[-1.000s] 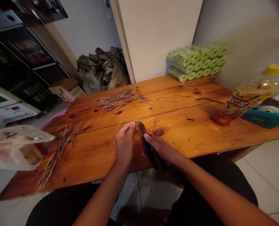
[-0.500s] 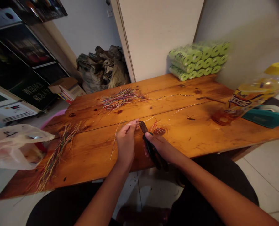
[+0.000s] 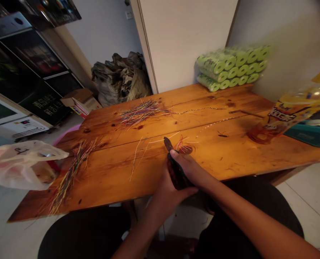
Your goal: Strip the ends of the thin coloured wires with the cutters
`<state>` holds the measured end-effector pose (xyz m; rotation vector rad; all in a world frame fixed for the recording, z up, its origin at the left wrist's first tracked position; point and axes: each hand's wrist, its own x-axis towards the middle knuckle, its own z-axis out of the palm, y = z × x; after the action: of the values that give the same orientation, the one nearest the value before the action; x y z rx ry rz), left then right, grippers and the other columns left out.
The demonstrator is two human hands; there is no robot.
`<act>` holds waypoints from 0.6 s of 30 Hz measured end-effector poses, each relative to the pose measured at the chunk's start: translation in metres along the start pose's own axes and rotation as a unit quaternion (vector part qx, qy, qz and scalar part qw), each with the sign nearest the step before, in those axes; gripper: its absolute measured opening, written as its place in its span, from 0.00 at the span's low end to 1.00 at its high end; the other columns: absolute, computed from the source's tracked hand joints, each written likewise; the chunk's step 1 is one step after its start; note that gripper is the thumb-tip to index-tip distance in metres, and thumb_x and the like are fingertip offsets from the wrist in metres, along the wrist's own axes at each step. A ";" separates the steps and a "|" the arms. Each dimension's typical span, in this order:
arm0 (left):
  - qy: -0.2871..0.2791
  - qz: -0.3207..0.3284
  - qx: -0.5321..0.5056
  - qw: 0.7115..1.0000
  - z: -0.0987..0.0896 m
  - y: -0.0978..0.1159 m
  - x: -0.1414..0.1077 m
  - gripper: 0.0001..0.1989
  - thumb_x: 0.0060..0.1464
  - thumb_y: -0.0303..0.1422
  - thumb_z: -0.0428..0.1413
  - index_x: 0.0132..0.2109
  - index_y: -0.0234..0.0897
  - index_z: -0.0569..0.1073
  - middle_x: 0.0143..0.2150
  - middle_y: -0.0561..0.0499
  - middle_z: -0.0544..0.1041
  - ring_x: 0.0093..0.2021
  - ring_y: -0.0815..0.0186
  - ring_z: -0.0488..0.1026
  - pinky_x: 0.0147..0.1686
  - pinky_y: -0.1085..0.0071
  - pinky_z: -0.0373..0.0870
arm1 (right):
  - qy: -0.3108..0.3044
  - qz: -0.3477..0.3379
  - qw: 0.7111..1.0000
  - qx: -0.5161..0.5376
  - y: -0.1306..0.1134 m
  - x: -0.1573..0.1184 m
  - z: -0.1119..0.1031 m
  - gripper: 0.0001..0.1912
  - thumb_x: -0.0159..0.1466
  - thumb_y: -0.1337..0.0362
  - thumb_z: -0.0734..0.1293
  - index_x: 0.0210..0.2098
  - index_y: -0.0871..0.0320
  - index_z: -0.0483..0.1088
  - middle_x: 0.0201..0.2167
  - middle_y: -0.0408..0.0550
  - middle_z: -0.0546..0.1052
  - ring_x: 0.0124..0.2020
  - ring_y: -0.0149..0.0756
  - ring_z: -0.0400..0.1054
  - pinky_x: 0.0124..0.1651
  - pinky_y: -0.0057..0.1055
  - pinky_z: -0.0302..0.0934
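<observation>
Dark pliers [image 3: 168,144] point away from me over the front part of the wooden table [image 3: 117,169]. My right hand [image 3: 185,165] is closed round their handles, thumb on top near the joint. My left hand [image 3: 169,185] lies against the handles from the left and below, its thumb reaching across to the right; its other fingers are mostly hidden. Just beyond the jaws, a pale wire [image 3: 158,140] crosses behind the pliers. Beside them on the right is a small tangle of red and white wires [image 3: 182,144]. Thin loose wires [image 3: 134,158] lie to the left.
Bundles of coloured wires lie at the back [image 3: 142,112] and left [image 3: 71,176]. A plastic bag [image 3: 22,162] is at the far left. On the right stand a tea bottle [image 3: 278,115] and a teal dispenser [image 3: 308,133]; green-wrapped rolls [image 3: 230,68] sit at the back.
My left hand has left the wire by the jaws and moved down and right onto the plier handles. The wire now lies on the table. The view has shifted slightly left.
</observation>
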<state>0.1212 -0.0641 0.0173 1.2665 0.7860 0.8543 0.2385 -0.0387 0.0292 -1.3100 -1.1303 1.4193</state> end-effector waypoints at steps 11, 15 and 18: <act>0.004 -0.009 -0.025 1.000 0.003 0.001 0.007 0.46 0.38 0.28 0.66 0.62 0.47 0.52 0.64 0.42 0.59 0.63 0.53 0.57 0.60 0.53 0.56 | -0.011 0.015 0.998 0.052 0.004 0.003 -0.001 0.29 0.60 0.40 0.56 0.19 0.58 0.65 0.15 0.44 0.68 0.16 0.31 0.61 0.21 0.29 0.57; -0.025 -0.028 -0.027 0.999 -0.007 0.010 0.015 0.41 0.39 0.31 0.66 0.59 0.44 0.58 0.63 0.42 0.61 0.61 0.52 0.60 0.58 0.53 0.59 | -0.003 0.012 0.998 0.066 0.006 0.007 -0.003 0.29 0.60 0.40 0.56 0.20 0.58 0.67 0.16 0.46 0.70 0.17 0.31 0.64 0.23 0.29 0.60; 0.046 -0.048 -0.033 0.997 -0.023 0.023 0.029 0.28 0.47 0.38 0.61 0.55 0.42 0.65 0.58 0.42 0.68 0.56 0.55 0.67 0.54 0.56 0.62 | -0.011 0.033 0.996 0.079 0.002 0.006 -0.002 0.27 0.61 0.41 0.56 0.22 0.58 0.66 0.16 0.44 0.70 0.16 0.31 0.64 0.21 0.28 0.60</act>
<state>0.1127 -0.0258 0.0362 1.1291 0.8786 0.8581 0.2405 -0.0331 0.0260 -1.2325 -0.9761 1.5423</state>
